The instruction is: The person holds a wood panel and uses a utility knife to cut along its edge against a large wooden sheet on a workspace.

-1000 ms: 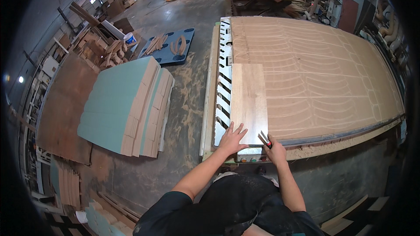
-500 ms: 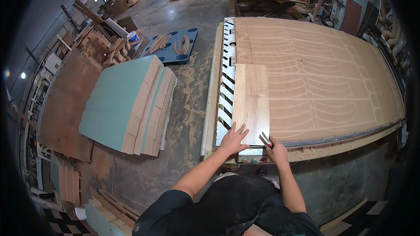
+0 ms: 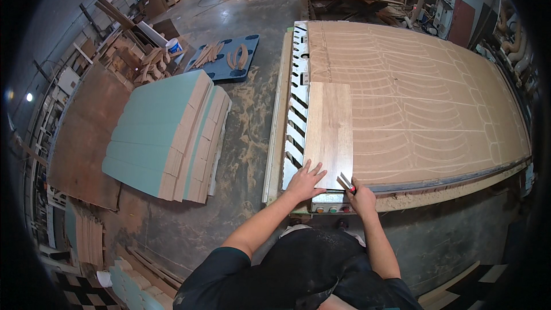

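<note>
A long wood-grain board [image 3: 330, 126] lies along the left side of a large machine bed, its near end towards me. My left hand [image 3: 306, 182] is open, fingers spread flat on the near left corner of this board. At the near right corner, my right hand [image 3: 363, 200] is closed around a hand tool [image 3: 347, 183] with a black-and-red grip. Two narrow, flat metal parts stick out of it over the board; its exact kind I cannot make out. Whether it touches the board I cannot tell.
A brown sheet [image 3: 413, 103] with curved grooves covers the bed, beside a slotted metal strip [image 3: 295, 132]. Control buttons [image 3: 333, 209] sit below the bed's near edge. Leftward stand stacked green-topped panels [image 3: 152, 132] and a blue pallet [image 3: 247, 51] with curved wooden pieces. Dust streaks the floor.
The tool and my right hand have shifted slightly left, with the tool's metal parts at a slightly different angle. My left hand stays at the same corner of the board.
</note>
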The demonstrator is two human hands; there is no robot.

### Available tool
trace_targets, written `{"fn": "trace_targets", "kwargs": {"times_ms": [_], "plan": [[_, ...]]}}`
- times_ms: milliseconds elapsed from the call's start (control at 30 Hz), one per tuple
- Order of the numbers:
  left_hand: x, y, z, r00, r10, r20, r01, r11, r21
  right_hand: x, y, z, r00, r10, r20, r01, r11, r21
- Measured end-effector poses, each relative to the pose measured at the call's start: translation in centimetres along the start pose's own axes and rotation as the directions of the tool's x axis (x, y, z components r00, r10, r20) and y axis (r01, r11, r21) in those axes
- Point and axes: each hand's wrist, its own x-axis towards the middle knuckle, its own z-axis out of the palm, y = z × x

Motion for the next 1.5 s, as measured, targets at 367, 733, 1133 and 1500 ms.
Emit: {"fn": "trace_targets", "kwargs": {"times_ms": [367, 733, 1133, 1500], "plan": [[0.9, -0.7, 0.3, 0.99, -0.11, 0.088, 0.118, 0.989, -0.093, 1.5, -0.1, -0.9, 1.0, -0.013, -0.01, 0.013, 1.0, -0.014], [1.3, -0.1, -3.6, 0.965, -0.196, -0.173, 0.145, 0.953, -0.268, 3.1, 0.0, -1.3, 0.994, 0.105, 0.014, -0.095, 0.832, 0.546], [2.4, -3.4, -4.8, 0.873, -0.475, -0.114, 0.223, 0.595, -0.772, 5.6, -2.6, -1.9, 0.993, 0.113, 0.035, -0.11, 0.776, 0.621], [-4.9, -4.9, 0.0, 0.717, -0.689, -0.103, 0.369, 0.5, -0.783, 1.9, -4.6, 0.7, 0.945, -0.036, 0.324, -0.114, 0.894, 0.434]]}}
